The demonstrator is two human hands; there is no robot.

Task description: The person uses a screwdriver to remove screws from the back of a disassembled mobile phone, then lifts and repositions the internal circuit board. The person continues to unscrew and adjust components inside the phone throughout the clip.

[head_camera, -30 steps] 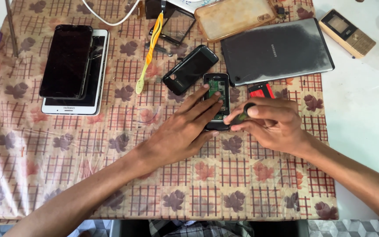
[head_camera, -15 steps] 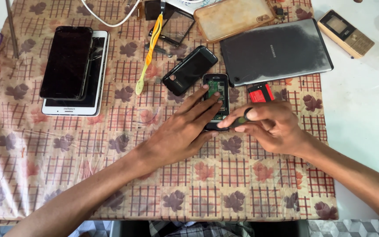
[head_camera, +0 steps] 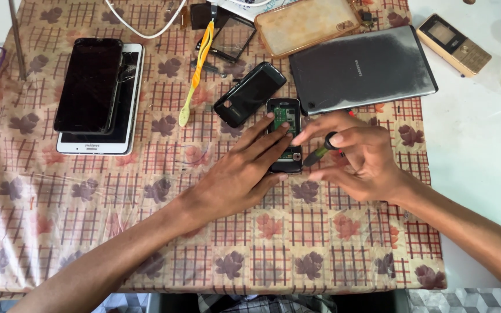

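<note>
centrally, the opened phone lay on the surface, just below the grey tablet. the left hand pressed flat on it, fingers spread apart, apparently steadying it. the right hand had its fingers clamped on a small screwdriver, tip at the phone's lower edge.

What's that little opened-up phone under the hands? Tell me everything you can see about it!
The small opened phone is a black upright slab lying flat on the flowered tablecloth, its back cover off so a green circuit board shows. The left hand presses its fingers across it, holding it down. The right hand points a small screwdriver at its lower right edge. A grey tablet lies just above and to its right, and a black phone shell to its upper left.
</note>
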